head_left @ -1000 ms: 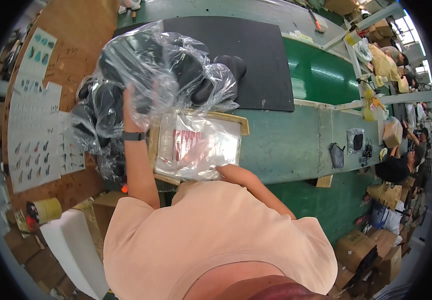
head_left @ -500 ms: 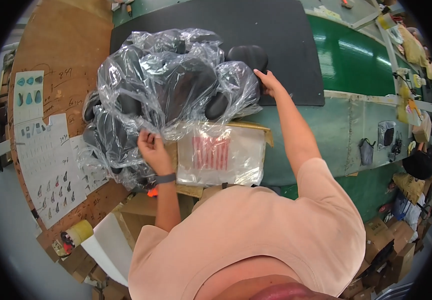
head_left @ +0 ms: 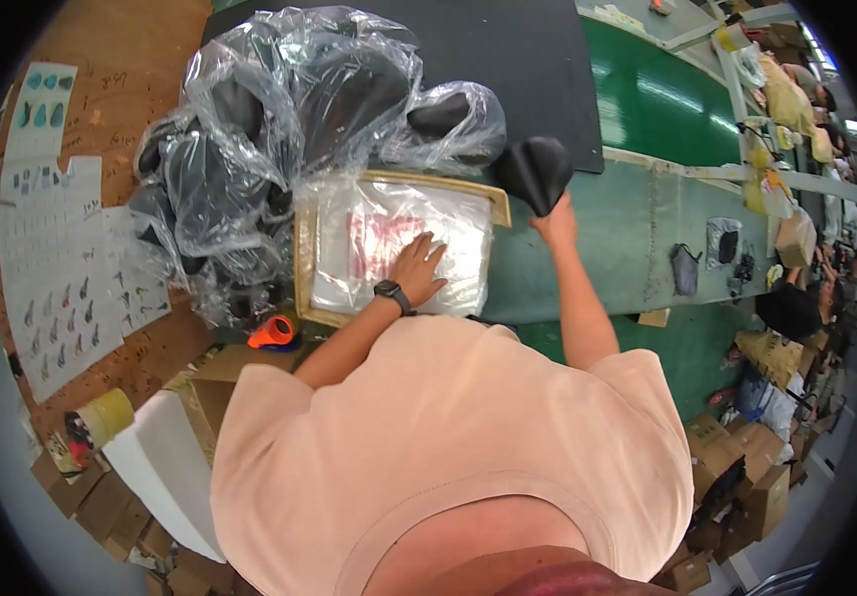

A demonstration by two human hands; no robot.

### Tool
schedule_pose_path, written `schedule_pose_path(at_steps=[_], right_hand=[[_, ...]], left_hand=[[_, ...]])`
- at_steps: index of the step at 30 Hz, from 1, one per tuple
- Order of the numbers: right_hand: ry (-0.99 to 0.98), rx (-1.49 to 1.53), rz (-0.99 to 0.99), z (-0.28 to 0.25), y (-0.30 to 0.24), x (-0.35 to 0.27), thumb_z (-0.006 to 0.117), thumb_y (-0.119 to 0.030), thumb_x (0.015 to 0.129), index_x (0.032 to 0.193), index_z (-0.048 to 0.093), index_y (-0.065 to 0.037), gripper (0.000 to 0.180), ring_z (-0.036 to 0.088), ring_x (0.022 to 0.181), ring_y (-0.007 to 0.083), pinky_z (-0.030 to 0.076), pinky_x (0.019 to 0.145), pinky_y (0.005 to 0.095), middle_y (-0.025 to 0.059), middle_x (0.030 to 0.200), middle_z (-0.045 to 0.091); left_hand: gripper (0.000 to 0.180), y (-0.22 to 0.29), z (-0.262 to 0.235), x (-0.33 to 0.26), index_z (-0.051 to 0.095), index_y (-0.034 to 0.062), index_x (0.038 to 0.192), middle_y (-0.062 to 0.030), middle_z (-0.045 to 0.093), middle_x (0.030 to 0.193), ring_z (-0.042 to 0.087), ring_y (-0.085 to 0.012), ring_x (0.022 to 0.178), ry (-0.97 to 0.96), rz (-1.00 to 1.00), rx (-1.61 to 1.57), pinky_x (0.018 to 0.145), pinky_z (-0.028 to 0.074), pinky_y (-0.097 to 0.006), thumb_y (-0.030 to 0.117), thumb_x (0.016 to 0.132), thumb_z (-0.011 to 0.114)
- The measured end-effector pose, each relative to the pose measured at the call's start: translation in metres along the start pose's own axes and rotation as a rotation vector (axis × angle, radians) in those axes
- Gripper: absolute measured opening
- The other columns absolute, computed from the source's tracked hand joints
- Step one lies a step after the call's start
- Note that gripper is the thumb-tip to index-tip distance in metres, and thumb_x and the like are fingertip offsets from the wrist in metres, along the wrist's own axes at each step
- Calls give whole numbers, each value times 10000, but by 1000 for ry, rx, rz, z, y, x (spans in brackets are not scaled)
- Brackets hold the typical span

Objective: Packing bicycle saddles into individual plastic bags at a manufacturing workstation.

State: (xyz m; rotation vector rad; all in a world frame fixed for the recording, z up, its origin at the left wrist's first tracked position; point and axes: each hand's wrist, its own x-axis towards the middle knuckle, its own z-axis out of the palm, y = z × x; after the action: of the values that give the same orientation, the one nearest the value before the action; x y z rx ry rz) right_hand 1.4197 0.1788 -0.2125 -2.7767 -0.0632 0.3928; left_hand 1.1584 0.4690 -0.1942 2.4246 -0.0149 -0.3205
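My right hand (head_left: 556, 221) grips a bare black bicycle saddle (head_left: 536, 171) by its narrow nose, the wide end pointing away from me. Fingers spread, my left hand (head_left: 417, 271) lies on a stack of clear plastic bags (head_left: 334, 273) with red print. A shallow cardboard box (head_left: 303, 258) holds that stack. Beyond and to the left of it is a heap of black saddles in clear plastic bags (head_left: 349, 94). One bagged saddle (head_left: 440, 115) sits at the right end of this heap, close to the bare one.
A black mat (head_left: 508, 60) lies under part of the heap on the green worktable (head_left: 617, 238). Printed sheets (head_left: 51, 278) cover part of the brown board at left. An orange tape roll (head_left: 275, 332) sits by the box. Small bagged items (head_left: 724, 243) lie at far right.
My right hand has drawn the bare saddle from the heap's right edge toward me. My left hand has left the bagged saddles and come down on the plastic bags in the box.
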Motion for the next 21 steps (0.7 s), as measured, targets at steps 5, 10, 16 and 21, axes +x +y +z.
schedule_pose_path(at_steps=[5,10,16,21], right_hand=[[-6,144,435,49,90,-159,919,-213,682,1423,491,55,897,686,1201,497,554,1047,546,332,1285,696],[-159,829,464,53,118,-299,887,-284,820,1387,526,147,798,743,1067,361,600,959,445,233,1168,745],[-847,2851,630,16,152,-406,791,-395,965,1508,431,151,850,711,927,255,610,739,295,207,1270,663],[-548,2123,887,13,166,-417,849,-210,889,1464,503,96,738,742,936,275,635,803,369,182,1176,711]], left_hand=[[989,-6,35,-17,402,108,1676,-210,244,1787,196,-374,1669,-67,-109,271,1290,210,-686,460,859,833],[786,7,52,-5,532,66,1545,-212,485,1617,433,-397,1522,221,-68,222,1224,385,-579,308,864,840],[384,51,72,26,683,38,1125,-196,704,1137,680,-413,1092,167,-74,53,952,565,-501,304,899,843],[234,29,106,30,746,53,974,-177,705,1096,697,-401,1023,243,-116,10,895,571,-499,286,985,748]])
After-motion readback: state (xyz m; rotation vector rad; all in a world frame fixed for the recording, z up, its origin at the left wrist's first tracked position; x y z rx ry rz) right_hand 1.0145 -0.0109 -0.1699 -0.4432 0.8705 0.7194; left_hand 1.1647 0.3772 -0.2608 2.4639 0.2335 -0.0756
